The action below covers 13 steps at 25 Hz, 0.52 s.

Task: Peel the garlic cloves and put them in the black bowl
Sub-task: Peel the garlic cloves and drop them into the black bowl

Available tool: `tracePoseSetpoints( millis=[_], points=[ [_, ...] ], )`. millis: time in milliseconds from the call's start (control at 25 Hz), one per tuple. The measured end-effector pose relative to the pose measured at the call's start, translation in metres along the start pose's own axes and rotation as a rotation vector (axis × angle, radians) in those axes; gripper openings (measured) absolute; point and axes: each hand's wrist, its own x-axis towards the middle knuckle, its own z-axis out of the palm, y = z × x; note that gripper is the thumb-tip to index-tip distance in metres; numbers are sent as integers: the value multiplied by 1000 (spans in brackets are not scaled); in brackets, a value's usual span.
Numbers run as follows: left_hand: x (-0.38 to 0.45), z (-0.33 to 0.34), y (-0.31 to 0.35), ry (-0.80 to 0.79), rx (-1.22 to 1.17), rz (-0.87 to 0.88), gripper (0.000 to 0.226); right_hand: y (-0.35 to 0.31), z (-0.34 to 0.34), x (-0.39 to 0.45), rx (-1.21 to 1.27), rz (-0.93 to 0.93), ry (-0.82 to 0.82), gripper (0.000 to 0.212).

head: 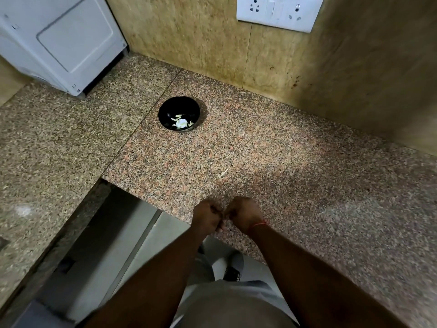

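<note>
- The person's grey shirt (227, 304) fills the view at 6 o'clock, with both bare forearms running up from it.
- The left hand (206, 217) and the right hand (241, 214) meet knuckle to knuckle over the near edge of the tabletop (295, 162), fingers curled inward; whatever they pinch between them is hidden (a garlic clove cannot be made out).
- A red thread (259, 224) circles the right wrist.
- The black bowl (179, 113) stands on the tabletop well away at 12 o'clock from the hands, holding pale garlic pieces (181, 122) at its bottom.
- A thin pale scrap (223, 173) lies on the tabletop between bowl and hands.
- A white appliance (59, 41) sits at 10 o'clock, a white switchboard (279, 13) on the wall at 1 o'clock.
</note>
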Motion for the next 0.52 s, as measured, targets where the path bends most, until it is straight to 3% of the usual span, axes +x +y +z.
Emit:
tracePoseSetpoints(
  millis=[200, 520],
  points=[
    [1, -8, -6, 54, 53, -84, 15, 10, 11, -4, 138, -27, 80, 25],
    [-2, -16, 3, -43, 35, -108, 7, 14, 14, -3, 241, -36, 106, 7]
  ],
)
